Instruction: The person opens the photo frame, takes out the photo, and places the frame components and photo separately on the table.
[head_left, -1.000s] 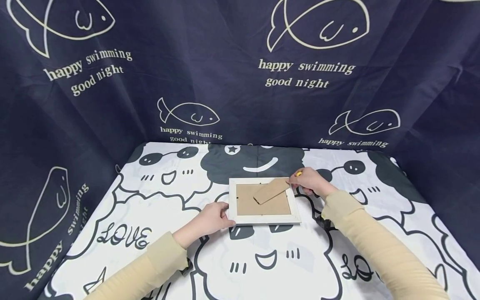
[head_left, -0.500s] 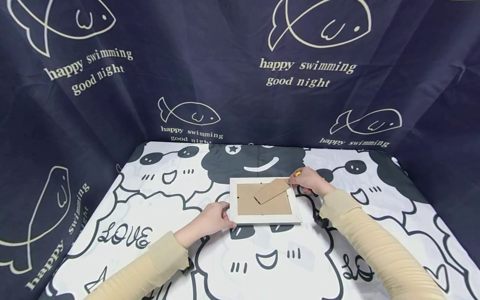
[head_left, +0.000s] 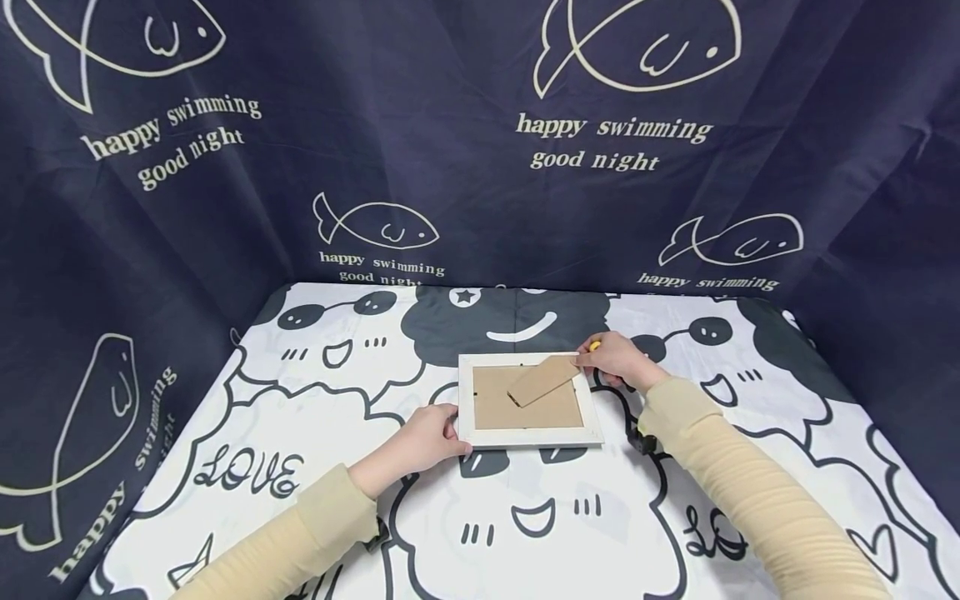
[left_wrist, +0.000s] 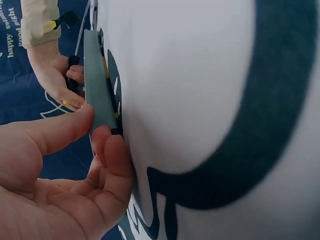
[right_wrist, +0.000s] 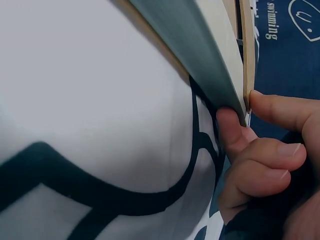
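A white picture frame (head_left: 525, 437) lies face down, its brown backing board (head_left: 495, 417) and slanted stand leg (head_left: 545, 379) facing up. My left hand (head_left: 420, 437) pinches its near left corner between thumb and fingers. At the far right corner, my right hand (head_left: 615, 358) has its thumb on the edge of the stand leg and a finger under the frame, as the right wrist view shows. The right fingers also curl round a black-handled tool (left_wrist: 73, 65) with a yellow end, which looks like a screwdriver; most of it is hidden by the hand.
A white cloth (head_left: 315, 425) with black cartoon drawings covers the table. Dark blue curtains (head_left: 480, 167) printed with fish stand behind it and along both sides. Small black wrist cameras (head_left: 642, 440) sit under the sleeves.
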